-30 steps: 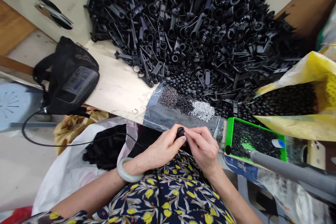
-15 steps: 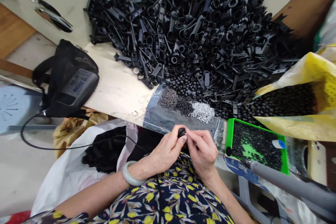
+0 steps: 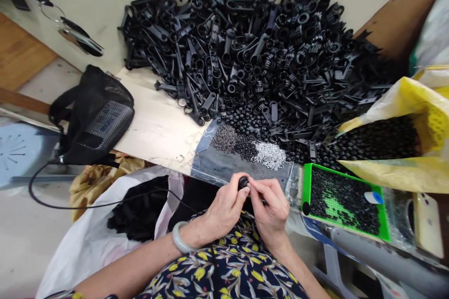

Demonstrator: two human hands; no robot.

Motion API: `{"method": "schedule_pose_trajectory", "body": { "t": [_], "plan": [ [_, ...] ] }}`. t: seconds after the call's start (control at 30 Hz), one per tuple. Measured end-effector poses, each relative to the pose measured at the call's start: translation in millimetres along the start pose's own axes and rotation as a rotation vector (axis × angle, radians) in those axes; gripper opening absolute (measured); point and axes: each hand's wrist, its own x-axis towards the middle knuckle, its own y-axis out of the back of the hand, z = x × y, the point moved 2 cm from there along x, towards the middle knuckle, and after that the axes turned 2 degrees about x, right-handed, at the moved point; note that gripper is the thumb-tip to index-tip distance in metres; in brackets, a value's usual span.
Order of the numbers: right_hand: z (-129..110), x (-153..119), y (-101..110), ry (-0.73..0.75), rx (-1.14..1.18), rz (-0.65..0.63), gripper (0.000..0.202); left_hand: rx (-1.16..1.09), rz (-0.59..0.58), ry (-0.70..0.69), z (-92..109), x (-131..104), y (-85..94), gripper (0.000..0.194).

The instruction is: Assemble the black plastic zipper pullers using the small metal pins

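My left hand (image 3: 224, 204) grips a small round black plastic part (image 3: 242, 182) between thumb and fingers, just in front of the table edge. The fingertips of my right hand (image 3: 270, 208) are pinched together against the right side of that part; whatever lies between them is too small to make out. Beyond my hands, on a dark mat (image 3: 224, 168), lie a heap of silvery pins (image 3: 270, 155), a heap of small brownish pieces (image 3: 224, 138) and some tiny black pieces (image 3: 244, 147).
A large pile of black plastic parts (image 3: 224, 56) covers the back of the table. At right are a green tray (image 3: 307, 187) of small black pieces, a yellow bag (image 3: 379, 168) and a phone (image 3: 428, 224). A black mesh bag (image 3: 101, 117) sits left, above a white sack (image 3: 77, 233).
The view has shifted slightly, so the table sits lower in the picture. Both hands keep their hold at the black part, with hardly any change in the fingers.
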Motion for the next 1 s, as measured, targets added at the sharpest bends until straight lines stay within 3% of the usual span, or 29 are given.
{"method": "schedule_pose_trajectory", "body": {
  "t": [0.2,0.3,0.43,0.5,0.6,0.77,0.83,0.93,1.0],
  "plan": [
    [1.3,-2.4,4.9,-0.051,0.069,-0.028,0.024,-0.038,-0.093,-0.026,-1.0,2.7,5.5,0.036],
    [7.7,-0.1,9.9,-0.123,0.168,-0.086,0.026,-0.059,-0.162,-0.068,10.4,3.4,15.0,0.034],
    [12.4,-0.3,8.8,-0.248,0.432,-0.128,0.056,-0.182,-0.302,-0.079,32.1,-5.6,26.8,0.034],
    [11.1,-1.1,1.1,-0.239,0.506,-0.173,0.044,-0.267,-0.341,-0.038,35.7,-10.4,30.3,0.033],
    [12.1,4.2,-14.8,-0.238,0.522,-0.224,0.028,-0.274,-0.252,-0.003,25.1,-7.3,34.9,0.031],
    [19.8,29.8,-31.1,-0.275,0.57,-0.422,0.036,0.116,0.009,-0.175,-0.6,15.9,45.6,0.023],
    [22.6,38.7,-32.3,-0.305,0.507,-0.445,0.037,0.207,0.066,-0.198,-3.3,21.3,48.9,0.027],
    [27.5,46.3,-31.8,-0.421,0.543,-0.37,0.036,0.111,0.077,-0.118,-2.5,23.1,50.9,0.038],
    [30.5,47.9,-32.4,-0.48,0.673,-0.391,0.044,-0.048,0.076,-0.012,-2.6,22.7,51.0,0.053]
  ]
}}
